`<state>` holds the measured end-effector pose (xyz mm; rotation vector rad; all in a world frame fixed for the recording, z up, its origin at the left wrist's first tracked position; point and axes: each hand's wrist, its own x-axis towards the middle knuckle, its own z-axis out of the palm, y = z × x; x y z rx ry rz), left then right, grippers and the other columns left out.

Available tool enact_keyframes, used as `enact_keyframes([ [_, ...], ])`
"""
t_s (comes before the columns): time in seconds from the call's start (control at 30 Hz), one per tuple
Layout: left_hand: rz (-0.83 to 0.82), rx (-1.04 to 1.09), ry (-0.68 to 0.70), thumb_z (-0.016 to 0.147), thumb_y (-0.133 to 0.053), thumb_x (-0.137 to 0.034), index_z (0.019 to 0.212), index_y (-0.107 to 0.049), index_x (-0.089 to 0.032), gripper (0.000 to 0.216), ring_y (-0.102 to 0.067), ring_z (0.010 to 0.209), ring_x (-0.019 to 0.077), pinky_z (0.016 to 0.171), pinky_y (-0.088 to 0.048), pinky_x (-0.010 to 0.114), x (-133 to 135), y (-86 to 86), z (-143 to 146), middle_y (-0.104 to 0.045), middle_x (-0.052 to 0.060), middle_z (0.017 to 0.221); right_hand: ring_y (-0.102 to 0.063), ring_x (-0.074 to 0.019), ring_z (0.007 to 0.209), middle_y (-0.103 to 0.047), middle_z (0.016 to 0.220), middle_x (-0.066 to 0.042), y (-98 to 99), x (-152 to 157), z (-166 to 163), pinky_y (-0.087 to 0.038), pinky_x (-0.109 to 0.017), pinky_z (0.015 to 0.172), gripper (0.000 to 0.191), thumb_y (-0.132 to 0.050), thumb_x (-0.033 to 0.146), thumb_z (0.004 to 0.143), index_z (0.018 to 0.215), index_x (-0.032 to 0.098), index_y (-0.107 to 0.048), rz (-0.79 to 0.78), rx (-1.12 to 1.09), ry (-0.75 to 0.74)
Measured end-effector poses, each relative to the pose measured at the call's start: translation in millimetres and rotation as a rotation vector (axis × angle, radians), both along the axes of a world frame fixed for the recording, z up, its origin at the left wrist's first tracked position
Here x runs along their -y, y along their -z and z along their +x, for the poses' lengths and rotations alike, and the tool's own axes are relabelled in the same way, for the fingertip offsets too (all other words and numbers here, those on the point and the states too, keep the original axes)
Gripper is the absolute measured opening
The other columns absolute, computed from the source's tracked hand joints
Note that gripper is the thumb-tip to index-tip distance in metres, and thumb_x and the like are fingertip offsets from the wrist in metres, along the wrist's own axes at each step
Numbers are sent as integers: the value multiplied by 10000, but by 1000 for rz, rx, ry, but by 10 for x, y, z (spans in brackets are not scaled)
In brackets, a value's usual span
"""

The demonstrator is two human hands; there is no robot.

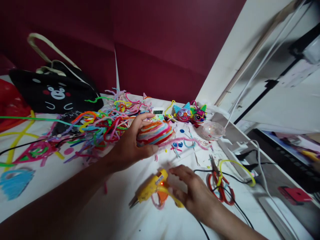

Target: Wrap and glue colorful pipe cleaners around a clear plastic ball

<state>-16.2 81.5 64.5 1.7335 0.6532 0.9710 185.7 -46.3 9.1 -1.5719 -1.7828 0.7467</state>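
Both hands worked at frame centre: left hand gripped a striped, multicoloured pipe-cleaner dome, while right hand, fingers loosely spread, touched the yellow plastic glue gun on the white tabletop.

A wound ball is held in the left hand near the middle of the counter. In front of it, a glue gun lies on the counter, touched by the right hand. Scissors lie just right of that hand. A pile of pipe cleaners is spread left of the ball, and a bag stands behind the pile. Two small cat heads and a bowl are set behind and right of the ball.
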Motion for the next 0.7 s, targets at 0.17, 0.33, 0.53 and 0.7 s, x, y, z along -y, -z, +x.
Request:
enact_keyframes([
  [0.17, 19, -44, -30, 684, -733, -322, 1353, -371, -217, 768, -637, 1067, 286, 903, -520, 390, 37, 1, 26, -579, 95, 1255, -623, -156, 800, -659, 914, -21, -356, -145, -19, -536, -292, 729, 347, -751, 372, 816, 1106, 227, -629, 80, -584, 49],
  [0.33, 55, -105, -54, 692, -741, -334, 1378, -367, -213, 791, -601, 1139, 304, 968, -492, 416, 65, 14, 30, -554, 111, 1291, -501, -85, 572, -576, 667, 56, -534, -330, -83, -425, -217, 570, 288, -797, 373, 781, 950, 206, -634, 146, -980, 105],
  [0.53, 102, -118, -53, 701, -716, -295, 1376, -359, -197, 770, -564, 1204, 308, 987, -476, 414, 58, 59, 47, -535, 128, 1326, -403, -49, 460, -519, 560, 89, -597, -464, -144, -356, -180, 462, 278, -860, 273, 688, 878, 195, -673, 96, -1203, 150],
  [0.7, 132, -130, -55, 693, -706, -312, 1342, -392, -199, 730, -610, 1148, 307, 927, -517, 394, 46, 80, 47, -584, 111, 1304, -448, -44, 464, -580, 562, 74, -576, -504, -148, -353, -164, 447, 248, -901, 239, 629, 768, 203, -699, 127, -1132, 147],
])
